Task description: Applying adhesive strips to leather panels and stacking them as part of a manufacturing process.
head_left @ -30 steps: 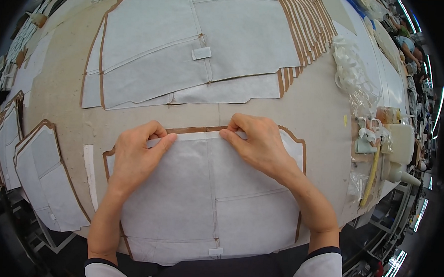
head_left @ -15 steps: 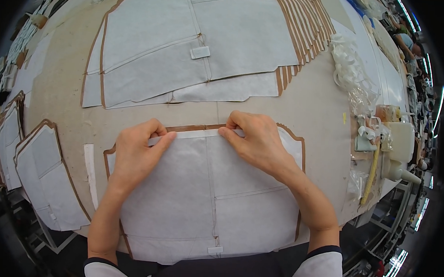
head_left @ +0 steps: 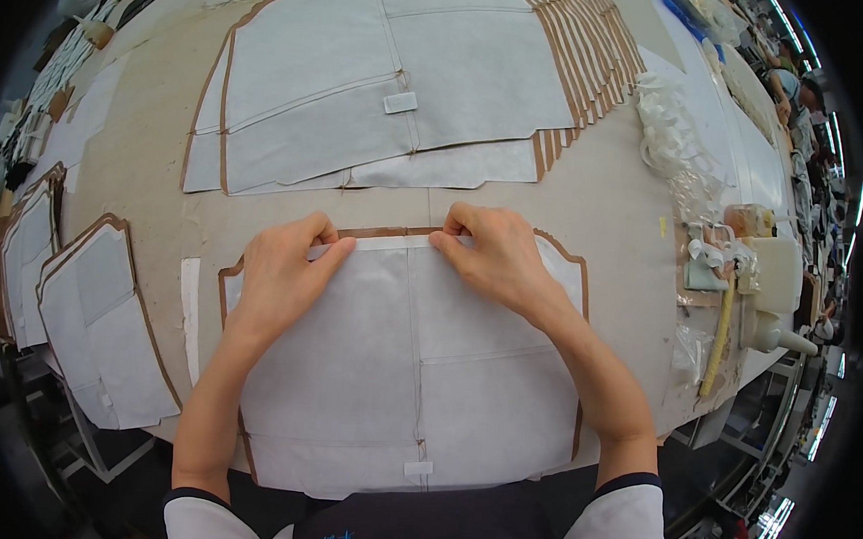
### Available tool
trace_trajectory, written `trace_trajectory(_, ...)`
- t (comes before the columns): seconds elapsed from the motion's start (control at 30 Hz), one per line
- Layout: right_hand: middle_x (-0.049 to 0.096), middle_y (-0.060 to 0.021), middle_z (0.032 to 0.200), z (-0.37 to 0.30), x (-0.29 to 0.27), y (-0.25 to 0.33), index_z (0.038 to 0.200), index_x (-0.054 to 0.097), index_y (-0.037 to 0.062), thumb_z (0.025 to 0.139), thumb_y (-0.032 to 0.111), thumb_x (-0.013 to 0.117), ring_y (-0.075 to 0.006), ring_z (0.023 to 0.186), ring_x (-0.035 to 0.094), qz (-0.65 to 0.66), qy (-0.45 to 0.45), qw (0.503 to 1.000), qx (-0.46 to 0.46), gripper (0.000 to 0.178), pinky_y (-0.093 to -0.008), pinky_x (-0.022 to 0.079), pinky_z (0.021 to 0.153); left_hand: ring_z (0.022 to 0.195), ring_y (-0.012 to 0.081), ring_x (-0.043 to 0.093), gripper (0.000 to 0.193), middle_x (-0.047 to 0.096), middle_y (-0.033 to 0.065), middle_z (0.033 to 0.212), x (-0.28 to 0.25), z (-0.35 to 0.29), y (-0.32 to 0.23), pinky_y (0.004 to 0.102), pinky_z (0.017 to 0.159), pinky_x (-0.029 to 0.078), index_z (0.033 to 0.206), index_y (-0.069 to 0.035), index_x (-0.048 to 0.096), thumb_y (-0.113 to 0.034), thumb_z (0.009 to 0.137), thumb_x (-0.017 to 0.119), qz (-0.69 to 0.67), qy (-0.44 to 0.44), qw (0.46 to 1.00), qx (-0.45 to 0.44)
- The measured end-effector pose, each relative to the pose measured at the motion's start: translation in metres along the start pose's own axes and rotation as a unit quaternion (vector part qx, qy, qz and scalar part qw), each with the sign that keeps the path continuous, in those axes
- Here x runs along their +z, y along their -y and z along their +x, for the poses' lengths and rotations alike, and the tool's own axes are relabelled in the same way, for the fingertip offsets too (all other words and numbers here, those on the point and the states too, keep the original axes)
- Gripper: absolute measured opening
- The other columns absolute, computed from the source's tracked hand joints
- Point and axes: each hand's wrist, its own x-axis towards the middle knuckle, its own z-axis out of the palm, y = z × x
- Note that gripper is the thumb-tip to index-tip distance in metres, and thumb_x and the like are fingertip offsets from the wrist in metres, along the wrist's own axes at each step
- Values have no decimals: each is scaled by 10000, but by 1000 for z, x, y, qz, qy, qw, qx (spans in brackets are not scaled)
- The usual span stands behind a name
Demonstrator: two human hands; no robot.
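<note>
A pale grey sewn panel [head_left: 331, 361] with brown edges lies in front of me, its seams crossing it and a small white tag [head_left: 418, 468] near its lower edge. A narrow white strip [head_left: 391, 242] runs along its far edge, just inside the brown border. My left hand [head_left: 292, 263] pinches the strip at that edge, thumb and forefinger together. Farther right along the same edge, my right hand [head_left: 495, 253] pinches the strip's other visible end, its remaining fingers curled. Fingers cover both ends of the strip.
Beyond the panel lies a fanned stack of similar panels [head_left: 304, 91]. More brown-edged panels [head_left: 102, 323] hang over the table's left edge, near a loose white strip [head_left: 189, 307]. At right are crumpled white strips [head_left: 664, 126], a white squeeze bottle [head_left: 773, 275] and a yellow stick [head_left: 717, 340].
The view has shifted slightly. My left hand sits a little farther right and farther away along the panel's edge; both hands keep their pinch.
</note>
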Motion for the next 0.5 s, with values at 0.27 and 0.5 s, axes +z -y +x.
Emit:
trace_trajectory(0.27, 641, -134, 693, -2, 5, -7, 797, 633, 13, 848, 194, 716, -294, 642, 608, -10, -30, 999, -17, 206, -397, 460, 603, 1103, 309, 572, 411, 604, 133, 1252, 32, -28, -18, 417, 869, 493, 1078, -7, 637, -117, 720, 808, 199, -126, 938, 256)
trace_trajectory(0.5, 677, -128, 739, -21, -6, -19, 845, 648, 47, 845, 199, 732, -276, 691, 664, -50, -82, 993, -67, 174, -410, 511, 645, 1200, 313, 562, 510, 592, 155, 1323, 60, -34, -23, 424, 980, 479, 1205, 35, 626, -114, 743, 780, 148, -50, 943, 293)
